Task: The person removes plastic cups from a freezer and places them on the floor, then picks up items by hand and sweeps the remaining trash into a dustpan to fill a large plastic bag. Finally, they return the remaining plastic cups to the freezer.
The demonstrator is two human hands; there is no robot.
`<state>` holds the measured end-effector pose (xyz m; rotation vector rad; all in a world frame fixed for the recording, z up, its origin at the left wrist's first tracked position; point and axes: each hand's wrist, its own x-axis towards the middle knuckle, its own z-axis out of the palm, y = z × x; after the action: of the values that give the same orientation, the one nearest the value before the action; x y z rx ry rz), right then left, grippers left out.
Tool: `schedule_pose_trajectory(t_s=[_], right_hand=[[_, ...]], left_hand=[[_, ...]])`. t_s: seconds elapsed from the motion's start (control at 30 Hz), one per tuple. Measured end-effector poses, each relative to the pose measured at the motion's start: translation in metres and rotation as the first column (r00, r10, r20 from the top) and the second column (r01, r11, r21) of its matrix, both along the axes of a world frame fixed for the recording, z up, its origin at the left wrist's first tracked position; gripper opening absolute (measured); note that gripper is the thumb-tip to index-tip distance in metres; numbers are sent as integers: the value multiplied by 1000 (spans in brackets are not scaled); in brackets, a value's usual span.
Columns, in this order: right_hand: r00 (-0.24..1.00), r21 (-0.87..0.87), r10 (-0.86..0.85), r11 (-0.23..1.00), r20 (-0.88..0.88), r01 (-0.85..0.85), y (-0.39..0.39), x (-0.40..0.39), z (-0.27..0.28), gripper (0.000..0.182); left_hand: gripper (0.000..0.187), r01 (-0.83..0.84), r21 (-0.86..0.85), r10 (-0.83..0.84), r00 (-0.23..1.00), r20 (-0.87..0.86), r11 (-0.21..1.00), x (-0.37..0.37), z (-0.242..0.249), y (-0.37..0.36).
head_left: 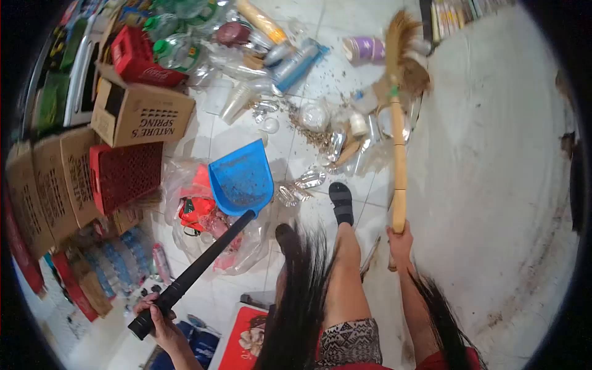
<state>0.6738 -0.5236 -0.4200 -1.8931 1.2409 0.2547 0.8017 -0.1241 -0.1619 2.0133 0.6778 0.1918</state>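
My left hand is wrapped round the black handle of a blue dustpan, near its end. Some dirt lies in the pan, which is over or beside a clear plastic bag with red items inside. In my right hand is the lower end of a broom's jointed wooden handle. The broom's straw bristles point away from me at the top right. A heap of dirt and debris lies on the tiles between the two tools, among plastic cups, foil packs and wrappers.
Cardboard boxes and red crates are stacked at the left. Green-capped bottles, a stack of plastic cups and a purple roll lie farther off. A pale wall or panel runs along the right.
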Motion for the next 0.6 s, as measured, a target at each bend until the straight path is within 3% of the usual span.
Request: schedule_pose_trajectory(t_s=[0.07, 0.13, 0.17, 0.2, 0.27, 0.3, 0.37, 0.4, 0.47, 0.5, 0.53, 0.6], right_hand=[[988, 223, 150, 965, -24, -141, 22, 38, 42, 31], [989, 473, 129, 869, 71, -148, 54, 76, 55, 31], [960, 533, 170, 803, 222, -266, 75, 99, 58, 31], [910, 575, 193, 722, 367, -385, 99, 123, 58, 31], [903, 768, 340, 493, 263, -410, 143, 178, 67, 28], [896, 786, 377, 469, 234, -403, 170, 202, 71, 26], [916, 848, 370, 426, 157, -317, 218, 243, 66, 24], [939, 884, 332, 405, 95, -233, 239, 257, 55, 24], [981, 984, 182, 152, 69, -97, 255, 276, 4, 23], [975, 991, 186, 63, -124, 114, 260, 288, -14, 22], [968, 997, 250, 72, -32, 14, 256, 281, -20, 21], [970, 984, 226, 173, -90, 51, 241, 249, -11, 20]], left_hand=[[14, -78, -23, 80, 992, 101, 997, -13, 17, 14], [9, -202, -77, 213, 959, 187, 976, -23, 39, 20], [9, -238, -83, 250, 948, 198, 968, -33, 48, 27], [9, -239, 2, 232, 943, 238, 971, -44, 54, 35], [10, -212, 249, 156, 961, 227, 945, -73, 65, 50], [12, -178, 401, 113, 977, 179, 899, -89, 70, 57], [9, -365, 29, 344, 898, 274, 931, -112, 82, 63], [9, -406, 40, 382, 884, 271, 913, -120, 85, 64], [9, -420, 113, 368, 874, 317, 901, -133, 86, 64], [11, -398, 275, 318, 901, 293, 875, -137, 86, 66], [11, -421, 215, 342, 882, 323, 881, -143, 89, 67], [12, -450, 150, 381, 860, 341, 881, -153, 97, 76]])
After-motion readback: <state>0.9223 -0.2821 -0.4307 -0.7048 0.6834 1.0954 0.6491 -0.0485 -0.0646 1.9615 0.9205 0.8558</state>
